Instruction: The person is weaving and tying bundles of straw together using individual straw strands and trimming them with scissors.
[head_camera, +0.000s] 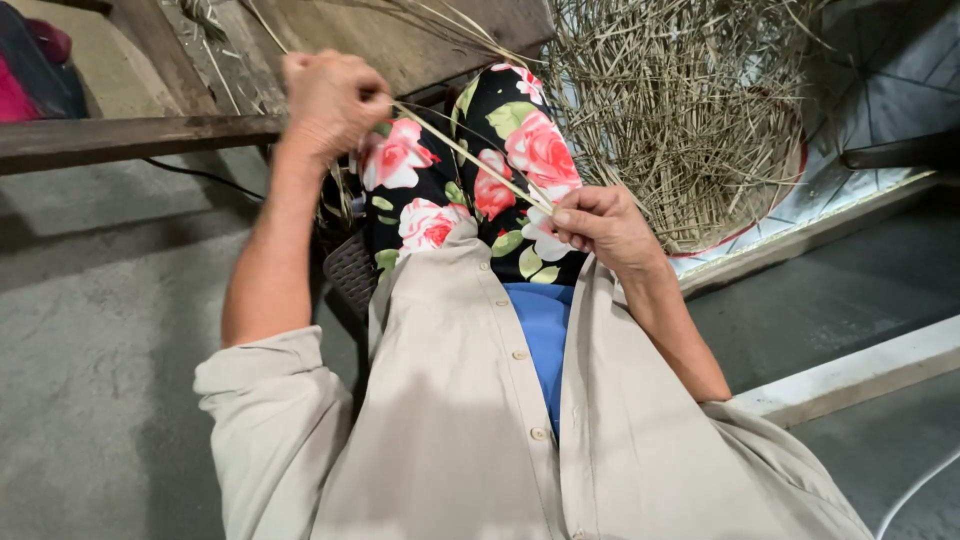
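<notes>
Fingers of my left hand (330, 100) are curled into a closed fist around one end of a thin pale reed strip (470, 160), holding it up near the edge of the dark wooden bench (120, 138). My right hand (600, 222) is lower, over my lap, with thumb and fingertips pinched shut on the other end of the same strip. Between the two hands the strip runs taut, slanting down from the upper left to the lower right across my knee.

Under the strip are my black trousers with pink roses and green leaves (470, 190). Nearer to me lies my open beige shirt (450, 400), sleeves rolled to the elbow, with a blue top (545, 325) showing between its button edges. A bit of dark woven seat (350, 272) shows just beside my left thigh.

Just beyond my right hand sits a big heap of cut dry straw pieces (690, 120), piled in a shallow round tray with a red rim (745, 232). More long loose stalks (440, 20) lie over the bench boards above my knee. Grey concrete floor (90, 330) spreads to my left, and a pale board (860, 375) lies on the floor to my right.
</notes>
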